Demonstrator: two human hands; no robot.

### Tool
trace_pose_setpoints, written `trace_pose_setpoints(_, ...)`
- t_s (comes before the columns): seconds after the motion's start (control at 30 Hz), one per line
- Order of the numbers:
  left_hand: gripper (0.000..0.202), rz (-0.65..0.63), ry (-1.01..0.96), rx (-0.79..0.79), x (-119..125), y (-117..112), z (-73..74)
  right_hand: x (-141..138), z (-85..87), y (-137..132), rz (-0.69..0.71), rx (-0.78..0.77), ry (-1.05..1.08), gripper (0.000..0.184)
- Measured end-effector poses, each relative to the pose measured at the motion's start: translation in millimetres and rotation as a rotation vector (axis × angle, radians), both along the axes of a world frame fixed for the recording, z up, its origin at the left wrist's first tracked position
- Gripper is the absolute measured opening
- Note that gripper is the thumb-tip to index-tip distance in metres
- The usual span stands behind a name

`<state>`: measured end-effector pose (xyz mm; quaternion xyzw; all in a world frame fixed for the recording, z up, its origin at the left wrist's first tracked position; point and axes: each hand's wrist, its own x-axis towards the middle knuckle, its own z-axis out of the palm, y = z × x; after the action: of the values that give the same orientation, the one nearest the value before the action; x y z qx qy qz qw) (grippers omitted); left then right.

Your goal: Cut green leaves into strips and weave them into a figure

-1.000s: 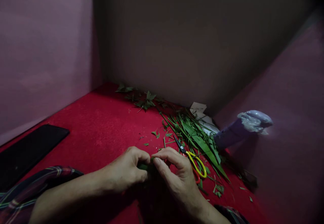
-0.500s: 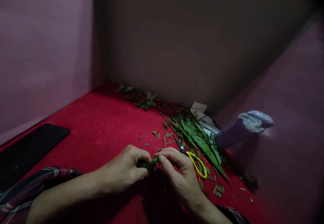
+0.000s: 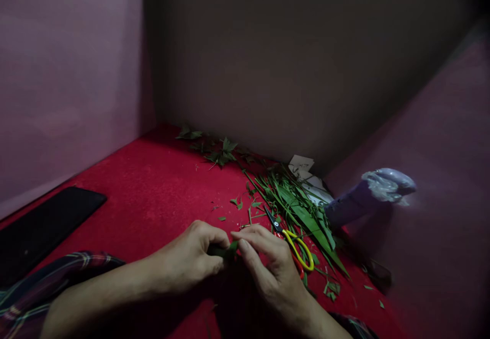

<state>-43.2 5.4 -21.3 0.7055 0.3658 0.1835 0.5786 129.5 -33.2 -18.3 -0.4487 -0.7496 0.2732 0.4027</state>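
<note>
My left hand [image 3: 191, 255] is closed around a dark green leaf bundle [image 3: 218, 251] that pokes out between thumb and forefinger. Facing it, my right hand [image 3: 270, 262] pinches the end of a green leaf strip [image 3: 231, 248] between thumb and fingertips. The fingertips of both hands nearly meet over the red surface. Just beyond my right hand lie scissors [image 3: 297, 249] with dark blades and yellow and red handles. How the strip runs inside my left hand is hidden.
Long green blades and stems [image 3: 294, 201] are heaped behind the scissors. Leafy sprigs [image 3: 222, 152] lie along the back wall. Small leaf scraps dot the red surface [image 3: 153, 186]. A purple container topped with plastic [image 3: 360, 196] stands at right, near white papers [image 3: 302, 164]. A black flat slab [image 3: 49, 226] lies at left.
My right fingers have shifted slightly at the leaf strip, and its visible piece looks flatter and smoother. My left hand keeps its hold; the surrounding things stay put.
</note>
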Motion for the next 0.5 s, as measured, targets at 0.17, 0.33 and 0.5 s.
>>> trace_pose_setpoints(0.17, 0.008, 0.031, 0.014, -0.091, 0.2, 0.3, -2.2, 2.2, -2.5, 0.5, -0.063, -0.061, 0.064, 0.02)
trace_pose_setpoints(0.33, 0.005, 0.028, 0.007, -0.207, 1.9, -0.9, 3.1, 4.1, -10.2, 1.9, -0.079, -0.006, 0.047, 0.017)
trace_pose_setpoints(0.5, 0.005, 0.047, 0.013, -0.239, 2.1, -1.4, 3.4, 3.8, -11.4, -1.2, -0.114, 0.008, 0.061, 0.014)
